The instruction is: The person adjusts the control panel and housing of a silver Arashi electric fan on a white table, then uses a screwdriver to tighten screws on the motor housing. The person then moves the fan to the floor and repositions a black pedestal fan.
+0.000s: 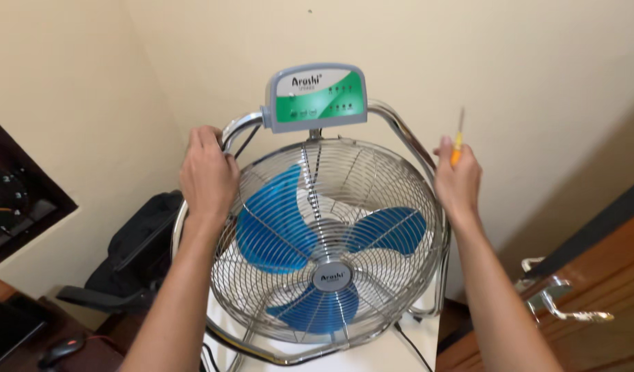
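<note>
Fan (327,251): upright on white top, against wall corner.
Left hand (208,176): clamped on chrome frame (238,127), upper left.
Right hand (457,180): closed round screwdriver (457,141), beside frame's right.
Handling: likely rigid, fairly heavy; wire grille (372,172) flexes, so grip frame tube.

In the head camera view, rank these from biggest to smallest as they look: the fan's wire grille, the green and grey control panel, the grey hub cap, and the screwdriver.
1. Wire grille
2. Control panel
3. Hub cap and screwdriver: unsure, since the right hand hides much of the screwdriver.
</note>
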